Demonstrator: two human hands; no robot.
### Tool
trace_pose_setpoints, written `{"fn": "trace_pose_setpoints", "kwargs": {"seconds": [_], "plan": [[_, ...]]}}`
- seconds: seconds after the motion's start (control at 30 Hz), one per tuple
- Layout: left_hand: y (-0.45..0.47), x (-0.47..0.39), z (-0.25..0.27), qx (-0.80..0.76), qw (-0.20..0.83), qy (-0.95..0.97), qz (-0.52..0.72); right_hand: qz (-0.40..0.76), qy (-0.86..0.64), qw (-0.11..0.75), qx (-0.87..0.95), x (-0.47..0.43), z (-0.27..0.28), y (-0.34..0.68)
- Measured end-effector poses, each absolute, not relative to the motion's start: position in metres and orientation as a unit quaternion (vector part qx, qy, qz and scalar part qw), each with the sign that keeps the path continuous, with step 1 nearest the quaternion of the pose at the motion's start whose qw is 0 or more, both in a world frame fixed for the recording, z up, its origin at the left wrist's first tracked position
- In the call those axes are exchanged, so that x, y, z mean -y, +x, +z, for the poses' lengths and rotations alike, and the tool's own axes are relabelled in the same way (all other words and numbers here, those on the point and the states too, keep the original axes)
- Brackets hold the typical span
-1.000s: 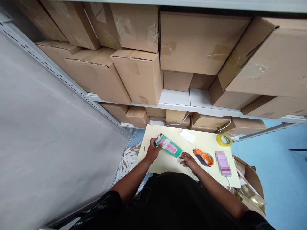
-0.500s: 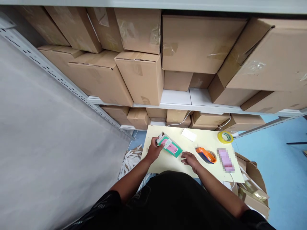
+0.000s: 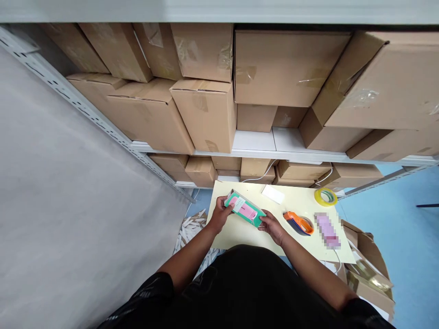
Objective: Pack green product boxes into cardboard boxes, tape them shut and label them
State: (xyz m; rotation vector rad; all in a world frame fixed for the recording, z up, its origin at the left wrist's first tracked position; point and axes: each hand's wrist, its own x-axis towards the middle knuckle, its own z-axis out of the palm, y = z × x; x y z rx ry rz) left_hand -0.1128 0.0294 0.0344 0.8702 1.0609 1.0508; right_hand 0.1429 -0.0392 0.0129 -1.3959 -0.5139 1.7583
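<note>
Both hands hold a small green box (image 3: pixel 245 209) with a pink picture on its face, tilted above the pale yellow table. My left hand (image 3: pixel 221 214) grips its upper left end, thumb on the front face. At the lower right end my right hand (image 3: pixel 272 226) pinches the box, thumb on top. Behind the box lies a white box (image 3: pixel 273 194). To the right of my right hand rests an orange and blue tape dispenser (image 3: pixel 298 223).
The yellow table (image 3: pixel 236 237) also bears a yellow tape roll (image 3: pixel 325 197) and a blurred pinkish object (image 3: pixel 327 230). Shelves of cardboard boxes (image 3: pixel 206 116) rise behind it. White scraps (image 3: pixel 190 230) lie at left, an open carton (image 3: pixel 368 251) at right.
My right hand has closed on the lower right end of the green box, where it was open beside it before. The left hand keeps its grip, and the box's open upper end looks less exposed.
</note>
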Motion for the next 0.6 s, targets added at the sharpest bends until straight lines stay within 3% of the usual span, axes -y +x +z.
{"fn": "trace_pose_setpoints", "kwargs": {"seconds": [0.3,0.6], "plan": [[-0.123,-0.021,0.027,-0.475,0.665,0.322,0.477,0.697,-0.561,0.389,0.221,0.033,0.016,0.14],[-0.142,-0.039,0.038,-0.49,0.586,0.402,0.505,0.678,-0.605,0.303,0.288,0.023,0.015,0.133]]}}
